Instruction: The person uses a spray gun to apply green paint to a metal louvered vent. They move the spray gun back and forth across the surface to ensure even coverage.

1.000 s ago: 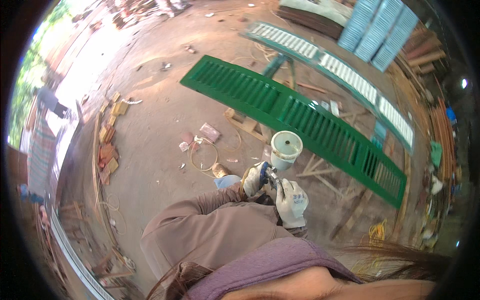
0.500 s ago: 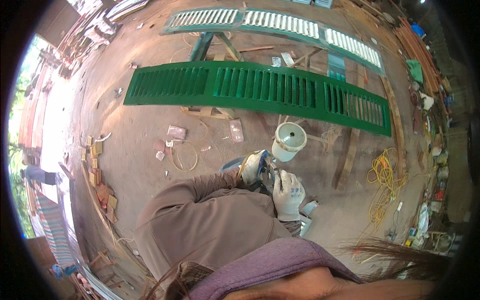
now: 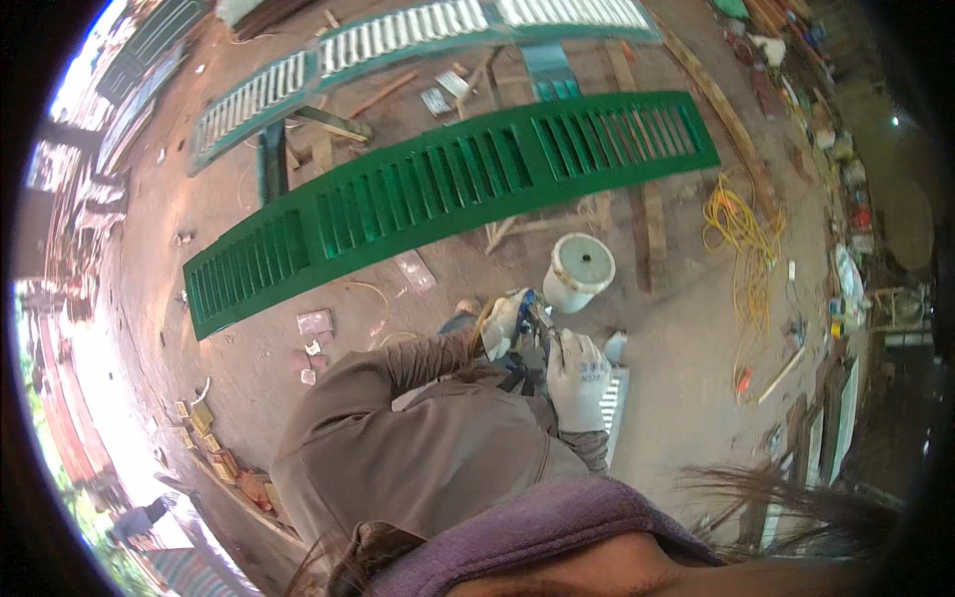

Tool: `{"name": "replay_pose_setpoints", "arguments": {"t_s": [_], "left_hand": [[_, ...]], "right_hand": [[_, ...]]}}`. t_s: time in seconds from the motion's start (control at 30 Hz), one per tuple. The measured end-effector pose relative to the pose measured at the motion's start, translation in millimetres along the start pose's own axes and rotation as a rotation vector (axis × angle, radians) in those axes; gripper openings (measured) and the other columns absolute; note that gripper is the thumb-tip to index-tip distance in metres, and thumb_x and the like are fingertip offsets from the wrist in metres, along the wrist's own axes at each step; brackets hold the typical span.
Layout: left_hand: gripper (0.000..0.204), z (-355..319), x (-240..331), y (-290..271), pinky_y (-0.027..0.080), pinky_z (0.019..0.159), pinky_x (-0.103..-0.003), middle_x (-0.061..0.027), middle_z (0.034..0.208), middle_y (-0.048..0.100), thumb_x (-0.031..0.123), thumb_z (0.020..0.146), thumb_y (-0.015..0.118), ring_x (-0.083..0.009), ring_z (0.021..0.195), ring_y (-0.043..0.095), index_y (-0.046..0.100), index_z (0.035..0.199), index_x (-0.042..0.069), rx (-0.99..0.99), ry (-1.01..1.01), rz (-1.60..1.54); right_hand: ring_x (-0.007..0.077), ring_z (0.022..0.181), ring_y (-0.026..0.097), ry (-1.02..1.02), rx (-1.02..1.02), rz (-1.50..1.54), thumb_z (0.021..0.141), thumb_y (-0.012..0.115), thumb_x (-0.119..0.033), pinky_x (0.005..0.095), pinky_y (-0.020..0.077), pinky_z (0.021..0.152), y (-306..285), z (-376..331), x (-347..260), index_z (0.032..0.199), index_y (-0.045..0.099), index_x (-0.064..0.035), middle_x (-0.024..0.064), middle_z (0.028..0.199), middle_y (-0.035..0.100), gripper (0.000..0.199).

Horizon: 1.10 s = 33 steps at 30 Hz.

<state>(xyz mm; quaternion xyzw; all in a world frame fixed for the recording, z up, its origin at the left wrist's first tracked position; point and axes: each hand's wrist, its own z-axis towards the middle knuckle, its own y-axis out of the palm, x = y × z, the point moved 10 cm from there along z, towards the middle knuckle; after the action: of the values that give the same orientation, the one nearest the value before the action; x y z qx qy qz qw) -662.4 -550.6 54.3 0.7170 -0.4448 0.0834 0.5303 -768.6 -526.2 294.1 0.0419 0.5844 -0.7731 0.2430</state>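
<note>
In front of my chest I hold a metal spray gun [image 3: 538, 314] with a round white cup [image 3: 579, 271] that seems fixed to it. The cup's pale green lid has a small dark hole. My left hand [image 3: 499, 326], in a white glove, is closed round the gun's grip. My right hand [image 3: 578, 376], also gloved, is closed on the metal part at the gun's near side; its fingertips are partly hidden. Beyond the cup lies a long, glossy green louvred shutter panel [image 3: 328, 271], raised off the floor on wooden supports.
Farther back lies a second louvred panel [image 3: 310, 78] with white slats, on stands [image 3: 273, 164]. A tangled yellow hose or cord [image 3: 744, 234] lies on the floor to the right. Wood blocks [image 3: 221, 460] lie at lower left; assorted clutter lines the right side.
My view has turned, so the green panel now slants, its left end lower and nearer. The gun and cup stay in front of me, both hands still on the gun.
</note>
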Motion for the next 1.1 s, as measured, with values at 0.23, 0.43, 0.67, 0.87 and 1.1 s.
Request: {"name": "replay_pose_setpoints", "arguments": {"t_s": [0.23,0.43,0.67,0.87,1.1], "left_hand": [[0.042,50.9,-72.2,-24.4,0.049,0.091,-0.033,-0.0095,0.120,0.061,0.020,0.097,0.054,-0.0186,0.112,0.059,0.048,0.137,0.008,-0.156,-0.124,0.011],[0.034,122.9,-51.4,101.0,0.052,0.070,-0.024,-0.0045,0.103,0.065,0.013,0.088,0.067,-0.0106,0.087,0.062,0.059,0.120,0.002,-0.215,0.105,0.677],[0.034,172.3,-45.0,285.0,0.053,0.082,-0.036,-0.0109,0.104,0.065,0.013,0.084,0.071,-0.0242,0.091,0.065,0.064,0.115,0.003,-0.425,0.622,1.240],[0.027,221.5,-129.1,299.6,0.049,0.090,-0.028,-0.0052,0.115,0.063,0.024,0.097,0.056,-0.0147,0.101,0.062,0.067,0.117,0.008,-0.060,0.194,0.306],[0.029,363.3,-166.3,304.0,0.053,0.081,-0.032,-0.0132,0.097,0.069,0.027,0.099,0.052,-0.0221,0.088,0.067,0.068,0.105,0.004,0.125,0.386,0.809]], "right_hand": [[0.0281,0.073,0.062,0.096,0.022,0.034,0.082,0.070,-0.013,0.0413,0.0495,0.065,-0.5,-5.0,62.9,0.105,0.064,-0.0061,0.0088,0.085,0.061,0.024],[0.0262,0.081,0.062,0.084,0.070,-0.026,0.082,0.071,-0.019,0.0404,0.0503,0.072,-28.9,5.3,158.3,0.112,0.064,-0.0087,0.0072,0.096,0.061,0.032],[0.0319,0.083,0.065,0.213,0.009,0.239,0.079,0.072,-0.013,0.0428,0.0521,0.071,-76.6,-7.9,313.1,0.117,0.062,-0.0018,0.0164,0.105,0.063,0.041],[0.0354,0.098,0.063,0.398,-0.084,0.514,0.080,0.073,-0.012,0.0404,0.0515,0.083,-63.6,1.3,394.4,0.127,0.058,-0.0005,0.0179,0.111,0.062,0.051],[0.0211,0.122,0.054,0.716,-0.054,1.197,0.094,0.061,-0.007,0.0335,0.0433,0.103,-16.6,14.3,495.1,0.139,0.046,0.0038,0.0144,0.135,0.055,0.049]]}}
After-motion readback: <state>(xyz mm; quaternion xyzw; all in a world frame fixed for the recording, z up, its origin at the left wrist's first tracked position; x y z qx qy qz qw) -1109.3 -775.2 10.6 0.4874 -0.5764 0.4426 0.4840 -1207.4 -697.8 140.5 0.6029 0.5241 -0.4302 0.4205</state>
